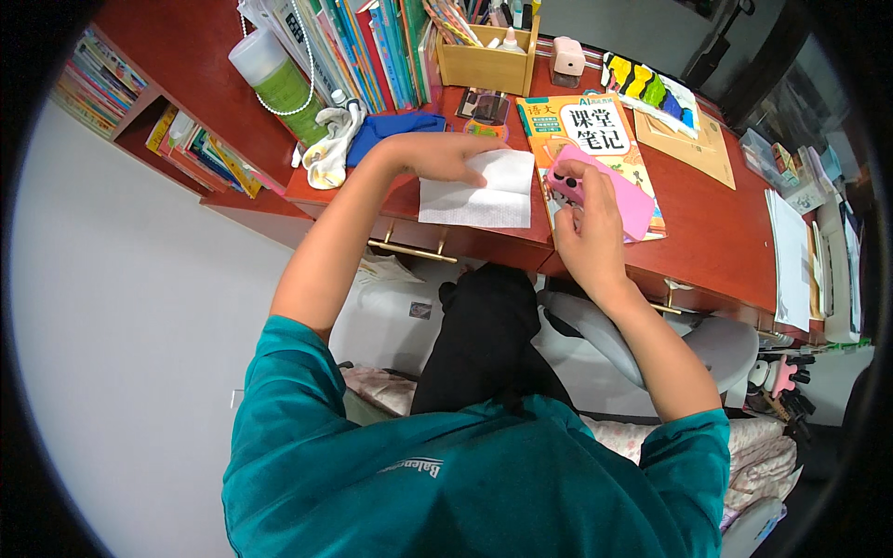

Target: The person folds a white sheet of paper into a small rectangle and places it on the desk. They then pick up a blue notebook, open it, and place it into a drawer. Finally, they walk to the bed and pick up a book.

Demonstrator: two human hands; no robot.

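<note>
My left hand rests over the upper left part of a creased white tissue on the red-brown desk, thumb and fingers apart. My right hand is over a phone in a pink case, its fingers curled near the camera lenses; whether it grips the phone cannot be told. Beneath the phone lies an orange and yellow workbook with printed writing. The tissue lies flat, just left of the workbook. Part of its top edge is hidden by my left hand.
Behind stand a wooden pen box, a pink pencil sharpener and a row of books. A blue cloth item, a white patterned cloth and a green tumbler are at left. Papers lie at right; a grey chair stands below.
</note>
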